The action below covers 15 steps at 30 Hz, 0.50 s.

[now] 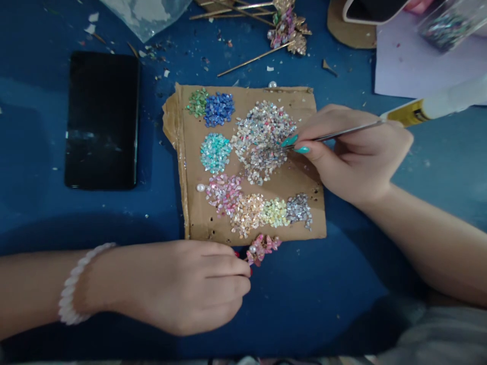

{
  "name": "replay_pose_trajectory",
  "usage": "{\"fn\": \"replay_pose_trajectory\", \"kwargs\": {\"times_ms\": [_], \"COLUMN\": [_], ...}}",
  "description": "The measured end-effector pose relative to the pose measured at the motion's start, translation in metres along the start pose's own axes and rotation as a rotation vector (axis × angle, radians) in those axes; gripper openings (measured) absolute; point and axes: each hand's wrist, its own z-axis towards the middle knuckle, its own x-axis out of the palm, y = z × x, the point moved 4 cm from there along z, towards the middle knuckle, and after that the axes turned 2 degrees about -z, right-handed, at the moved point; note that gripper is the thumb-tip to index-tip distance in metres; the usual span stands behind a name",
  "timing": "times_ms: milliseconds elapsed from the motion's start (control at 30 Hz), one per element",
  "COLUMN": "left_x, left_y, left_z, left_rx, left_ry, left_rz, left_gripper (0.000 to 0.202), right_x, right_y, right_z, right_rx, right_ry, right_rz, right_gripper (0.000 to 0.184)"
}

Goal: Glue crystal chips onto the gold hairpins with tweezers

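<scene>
A brown cardboard sheet point(292, 218) lies on the blue table and carries several small piles of coloured shell chips. My right hand point(353, 152) pinches thin metal tweezers point(342, 133), whose tip rests in the big white pile point(262, 139). My left hand point(190, 286) is curled closed at the cardboard's near edge and holds a small pink chip flower with a pearl point(262, 248). A white bead bracelet point(74, 286) is on my left wrist.
A black phone point(102, 120) lies left of the cardboard. A glue bottle point(437, 105) reaches in from the right. Gold sticks with a finished chip flower point(287, 28) lie at the back. White paper point(418, 66) and a glitter jar point(449, 23) sit at the back right.
</scene>
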Motion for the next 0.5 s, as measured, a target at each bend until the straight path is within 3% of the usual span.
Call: {"fn": "replay_pose_trajectory", "kwargs": {"times_ms": [500], "left_x": [-0.0009], "left_y": [-0.001], "left_z": [0.0002], "left_rx": [0.011], "left_ry": [-0.016], "left_rz": [0.003], "left_gripper": [0.017], "right_x": [0.0003], "right_y": [-0.001], "right_z": [-0.0003], "right_rx": [0.023], "right_ry": [0.025], "right_rz": [-0.017], "right_gripper": [0.005]}}
